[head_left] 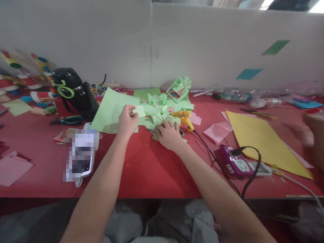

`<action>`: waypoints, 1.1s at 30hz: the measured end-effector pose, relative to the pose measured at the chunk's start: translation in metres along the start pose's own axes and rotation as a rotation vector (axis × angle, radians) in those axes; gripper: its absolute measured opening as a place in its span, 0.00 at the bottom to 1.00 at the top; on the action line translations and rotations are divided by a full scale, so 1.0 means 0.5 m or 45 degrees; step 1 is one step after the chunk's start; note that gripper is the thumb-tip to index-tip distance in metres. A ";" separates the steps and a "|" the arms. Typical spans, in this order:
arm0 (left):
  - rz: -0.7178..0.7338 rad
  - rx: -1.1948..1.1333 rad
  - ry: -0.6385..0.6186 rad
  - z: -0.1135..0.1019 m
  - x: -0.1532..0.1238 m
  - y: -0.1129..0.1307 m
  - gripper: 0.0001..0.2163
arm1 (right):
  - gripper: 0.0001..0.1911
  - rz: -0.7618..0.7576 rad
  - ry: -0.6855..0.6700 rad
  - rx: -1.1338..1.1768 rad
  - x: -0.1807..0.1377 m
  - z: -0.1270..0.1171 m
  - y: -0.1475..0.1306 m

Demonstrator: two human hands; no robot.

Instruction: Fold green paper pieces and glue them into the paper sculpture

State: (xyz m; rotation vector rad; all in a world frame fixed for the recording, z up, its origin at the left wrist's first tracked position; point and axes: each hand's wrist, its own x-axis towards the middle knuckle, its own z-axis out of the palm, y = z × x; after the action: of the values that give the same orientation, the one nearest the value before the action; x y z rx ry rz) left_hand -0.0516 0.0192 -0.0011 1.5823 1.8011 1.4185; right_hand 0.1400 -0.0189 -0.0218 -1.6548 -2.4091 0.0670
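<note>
The left hand (128, 121) pinches a small pale-green paper piece (139, 111), well back from the table's (152, 172) front edge, which is probably light, easily creased and best held by its border, while the right hand (169, 135) covers scissors (151, 130), its grip I cannot tell.

Scissors (152, 130), phone (84, 157) and bottle (82, 92) lay left of the glue gun (186, 118). The flower (184, 84) sat behind it, the socket (236, 163) right and before it.
</note>
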 end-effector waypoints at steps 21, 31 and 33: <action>-0.018 -0.212 -0.370 0.010 -0.016 0.011 0.19 | 0.33 0.524 0.781 0.445 -0.010 -0.074 0.191; -0.049 -0.291 -0.501 0.012 -0.027 0.024 0.20 | 0.17 0.650 0.145 0.412 0.007 -0.055 0.200; -0.031 -0.296 -0.513 0.014 -0.027 0.020 0.21 | 0.15 0.679 0.162 0.407 0.013 -0.049 0.200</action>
State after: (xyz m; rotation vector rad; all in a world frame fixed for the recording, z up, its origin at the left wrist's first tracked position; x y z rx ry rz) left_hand -0.0366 0.0091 -0.0005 1.5808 1.3675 1.1477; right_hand 0.2344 0.0215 -0.0127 -2.0111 -1.7009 0.3938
